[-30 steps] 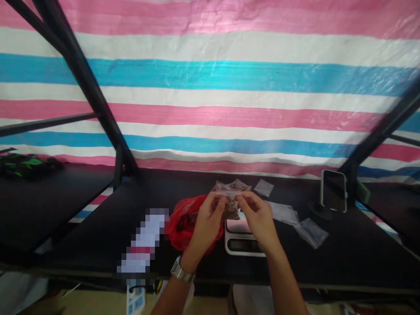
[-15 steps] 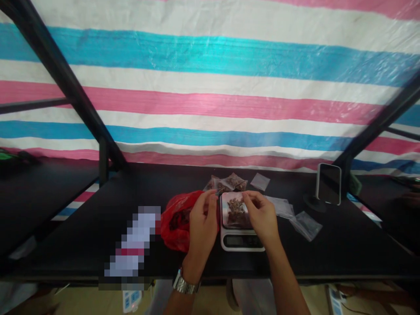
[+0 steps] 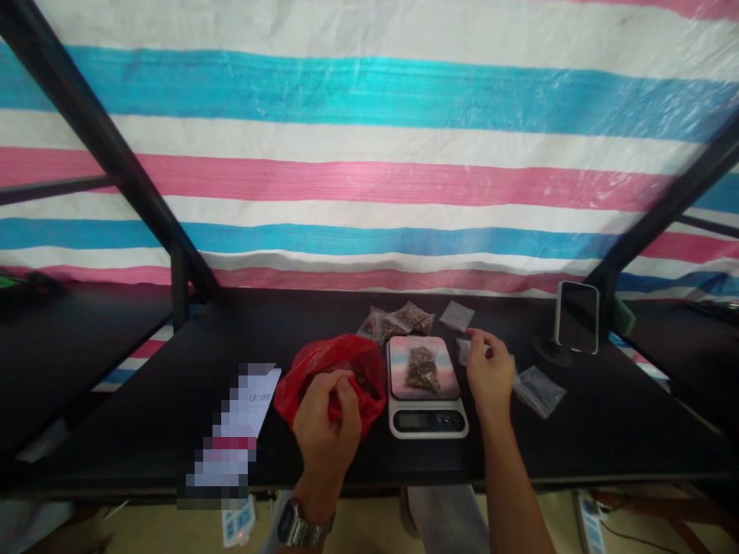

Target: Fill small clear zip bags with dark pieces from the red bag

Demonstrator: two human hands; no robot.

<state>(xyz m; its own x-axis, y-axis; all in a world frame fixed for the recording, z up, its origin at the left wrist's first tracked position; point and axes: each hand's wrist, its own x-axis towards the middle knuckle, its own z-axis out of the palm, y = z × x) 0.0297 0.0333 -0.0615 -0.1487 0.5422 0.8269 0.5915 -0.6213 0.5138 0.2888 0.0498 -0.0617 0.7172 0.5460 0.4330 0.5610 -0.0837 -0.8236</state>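
Observation:
My left hand (image 3: 326,423) is at the red plastic bag (image 3: 338,362), its fingers closed on the bag at its opening. Brown pieces show inside the bag, partly hidden by the hand. To the right stands a digital kitchen scale (image 3: 427,421) with a pink-and-blue top. A small transparent bag of brown pieces (image 3: 422,369) lies on that top, touching neither hand. My right hand (image 3: 489,377) is beside the scale, fingers apart, its fingertips close to a small transparent bag (image 3: 462,351). That hand holds nothing.
Two filled bags of brown pieces (image 3: 397,322) lie behind the scale on the black table (image 3: 548,450). Empty transparent bags (image 3: 456,315) lie nearby. A phone on a stand (image 3: 578,317) is at the right. A pixelated paper (image 3: 231,431) is at the left.
The bag of brown pieces now rests on the scale, let go by both hands. My left hand has moved left into the red bag. My right hand has moved right.

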